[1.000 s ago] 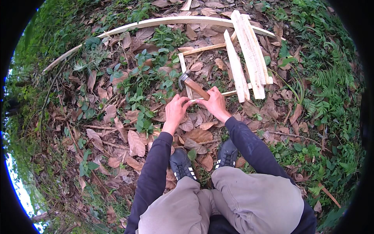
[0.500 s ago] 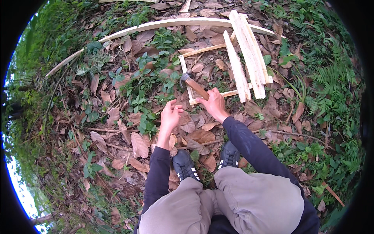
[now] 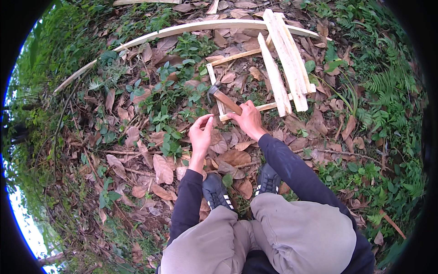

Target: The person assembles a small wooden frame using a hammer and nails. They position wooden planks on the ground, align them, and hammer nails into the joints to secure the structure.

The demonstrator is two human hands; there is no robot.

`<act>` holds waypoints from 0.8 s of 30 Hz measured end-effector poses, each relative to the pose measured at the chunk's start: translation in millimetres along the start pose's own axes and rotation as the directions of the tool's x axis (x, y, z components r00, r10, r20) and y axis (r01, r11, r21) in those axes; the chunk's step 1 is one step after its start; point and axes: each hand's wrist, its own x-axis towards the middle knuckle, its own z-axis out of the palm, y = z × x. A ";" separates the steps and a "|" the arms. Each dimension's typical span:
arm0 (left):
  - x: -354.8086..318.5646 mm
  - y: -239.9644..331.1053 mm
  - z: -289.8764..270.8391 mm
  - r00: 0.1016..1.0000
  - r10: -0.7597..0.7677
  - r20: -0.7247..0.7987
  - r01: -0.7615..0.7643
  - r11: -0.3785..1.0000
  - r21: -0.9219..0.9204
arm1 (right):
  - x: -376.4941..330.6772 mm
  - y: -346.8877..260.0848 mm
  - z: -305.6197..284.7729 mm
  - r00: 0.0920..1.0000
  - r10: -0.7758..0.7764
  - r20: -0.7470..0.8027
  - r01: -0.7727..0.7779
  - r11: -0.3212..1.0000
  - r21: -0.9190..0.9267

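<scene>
My right hand [image 3: 249, 119] is closed round the wooden handle of a hammer [image 3: 226, 101], whose dark metal head points up and to the left. Beneath the hammer lies a frame of thin wooden strips [image 3: 214, 87] on the leafy ground, and my hand is over its near strip. Just left of the frame's near corner, my left hand [image 3: 200, 137] is pinched, thumb against fingertips; anything between them is too small to make out. Pale boards [image 3: 288, 57] rest across the frame's right part, with a pointed slat [image 3: 274, 75] beside them.
A long pale wooden strip [image 3: 191, 27] curves across the far side. Dry brown leaves [image 3: 164, 170] and green plants [image 3: 171, 141] cover the ground, with ferns [image 3: 388, 93] at the right. My shoes [image 3: 217, 191] are close below my hands. A thin stick [image 3: 340, 153] lies at the right.
The fingers of my left hand have come together into a pinch, and the hand has moved slightly right. My right hand still grips the hammer, shifted slightly left.
</scene>
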 end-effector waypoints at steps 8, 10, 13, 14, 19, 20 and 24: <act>2.4 -5.8 22.4 0.988 0.143 -0.059 -0.140 0.989 0.048 | 1.5 -3.0 0.8 1.000 0.008 0.010 -0.008 1.000 0.002; 4.6 -5.2 22.7 0.945 0.326 0.021 -0.320 0.914 0.249 | 2.9 0.2 0.6 0.999 0.023 0.024 -0.023 1.000 -0.015; 4.4 -2.0 25.0 0.891 0.446 0.084 -0.445 0.823 0.353 | 3.2 1.0 0.5 1.000 0.024 0.019 -0.024 1.000 -0.015; 3.7 -2.2 26.0 0.880 0.466 0.090 -0.465 0.810 0.359 | 3.0 1.3 0.6 1.000 0.021 0.012 -0.021 1.000 -0.011; 6.2 -9.0 22.7 0.820 0.561 0.111 -0.555 0.732 0.395 | 3.0 -1.0 2.6 1.000 0.015 0.013 -0.015 1.000 -0.003; 8.0 -8.3 23.1 0.800 0.588 0.123 -0.581 0.706 0.406 | 3.2 -0.3 2.3 1.000 0.016 0.016 -0.016 1.000 -0.003; 10.7 -7.7 27.8 0.855 0.503 0.123 -0.511 0.781 0.359 | 4.3 3.3 2.1 1.000 0.001 0.008 -0.001 1.000 -0.015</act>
